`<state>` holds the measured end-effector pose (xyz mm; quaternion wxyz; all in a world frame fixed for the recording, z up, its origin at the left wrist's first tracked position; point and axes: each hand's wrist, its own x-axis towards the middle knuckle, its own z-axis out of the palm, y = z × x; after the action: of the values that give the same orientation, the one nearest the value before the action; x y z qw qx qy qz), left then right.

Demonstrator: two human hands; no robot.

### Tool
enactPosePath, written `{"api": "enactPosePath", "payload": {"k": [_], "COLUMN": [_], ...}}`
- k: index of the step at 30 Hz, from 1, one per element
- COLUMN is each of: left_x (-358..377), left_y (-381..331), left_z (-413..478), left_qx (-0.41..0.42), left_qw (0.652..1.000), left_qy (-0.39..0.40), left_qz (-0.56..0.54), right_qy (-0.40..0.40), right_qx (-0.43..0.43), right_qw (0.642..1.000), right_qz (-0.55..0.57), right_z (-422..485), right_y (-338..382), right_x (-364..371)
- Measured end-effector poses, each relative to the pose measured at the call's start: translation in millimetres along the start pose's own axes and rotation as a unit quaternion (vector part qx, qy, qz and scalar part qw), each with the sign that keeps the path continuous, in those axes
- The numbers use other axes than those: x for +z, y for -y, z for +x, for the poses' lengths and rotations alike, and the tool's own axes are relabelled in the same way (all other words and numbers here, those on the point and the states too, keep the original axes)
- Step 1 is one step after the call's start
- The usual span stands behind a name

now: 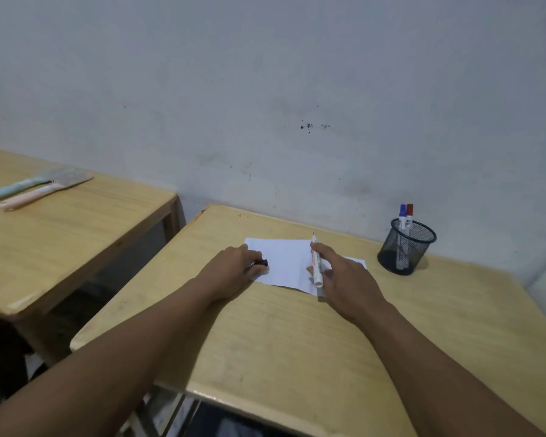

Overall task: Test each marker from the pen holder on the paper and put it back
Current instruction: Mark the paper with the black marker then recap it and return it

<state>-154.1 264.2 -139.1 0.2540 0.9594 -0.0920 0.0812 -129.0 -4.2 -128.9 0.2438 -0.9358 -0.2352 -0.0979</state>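
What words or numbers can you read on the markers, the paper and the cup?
No text can be read.
Marker in the right hand: red print on the barrel, too blurred to read.
Blue-capped marker and red-capped marker in the pen holder: small label marks, too small to read.
Paper: no writing visible.

An uncapped white marker [316,263] points away over white paper [284,261]; blue- and red-capped markers [405,234] stand in the black mesh holder [405,247].
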Motion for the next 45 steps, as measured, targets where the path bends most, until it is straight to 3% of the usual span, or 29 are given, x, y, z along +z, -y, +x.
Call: {"api": "enactPosePath", "payload": {"k": [6,13,18,21,25,29,45], "left_x": [15,10,9,11,12,14,15], "left_y": [-27,-21,-2,0,2,5,4], "left_z": [-22,-20,-8,-10,-10,-7,-7], "left_qx": [0.055,0.057,0.072,0.073,0.068,0.065,0.035], "left_qw": [0.998,0.998,0.994,0.992,0.992,0.992,0.993], "left_qy": [0.013,-0.005,-0.028,-0.044,-0.048,-0.051,-0.035], "left_qz": [0.022,0.025,0.072,0.094,0.095,0.098,0.105], "right_qy": [-0.078,-0.042,-0.094,-0.08,-0.005,-0.013,-0.025], "right_qx": [-0.043,0.019,0.129,0.156,0.152,0.187,0.133], "right_qw": [0.996,0.984,0.898,0.89,0.895,0.849,0.92], "right_qz": [0.014,0.172,0.41,0.421,0.42,0.495,0.367], "right_z": [0,6,37,61,81,88,82], "right_y": [25,36,55,67,64,56,52], "right_x": [-7,19,32,33,37,55,63]}}
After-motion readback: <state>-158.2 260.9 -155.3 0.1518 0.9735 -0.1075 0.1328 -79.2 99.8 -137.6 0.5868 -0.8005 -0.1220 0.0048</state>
